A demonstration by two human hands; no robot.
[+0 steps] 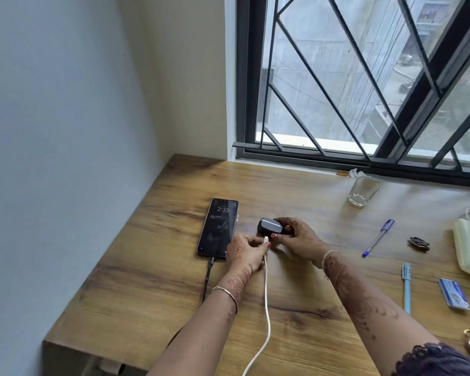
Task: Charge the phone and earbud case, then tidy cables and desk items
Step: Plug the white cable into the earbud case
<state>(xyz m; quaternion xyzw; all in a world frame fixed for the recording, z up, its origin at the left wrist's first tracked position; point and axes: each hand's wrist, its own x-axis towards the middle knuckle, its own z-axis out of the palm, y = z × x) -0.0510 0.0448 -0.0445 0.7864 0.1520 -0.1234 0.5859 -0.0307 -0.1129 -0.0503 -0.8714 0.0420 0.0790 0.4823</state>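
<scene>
The earbud case [267, 226], small and dark, is found near the middle of the desk [147, 294], just right of the phone [219, 229]. Whether it rests on the wood or is lifted slightly cannot be told. It is gripped by the right hand [296, 237], whose fingers are curled round its far and right sides, so that its near edge is presented to the plug. The plug end of the white cable [266, 299] is pinched between thumb and fingertips of the left hand [244, 251] and is held at that near edge; whether it is fully seated cannot be told. The case is judged to be braced in this way so that the push of the plug is resisted. The phone is laid flat, screen up and lit, with the black cable [206, 283] plugged into its near end, so that part of the charging is judged done.

One case, one phone and two cables are counted, both cables being led off toward the desk's near edge. Well apart to the right, two pens are counted: a blue pen [379, 237] and a pale blue pen [406, 287]. One glass [362, 191] is stood by the window [337, 77], and one card [453, 294] is laid beside the pale pen.
</scene>
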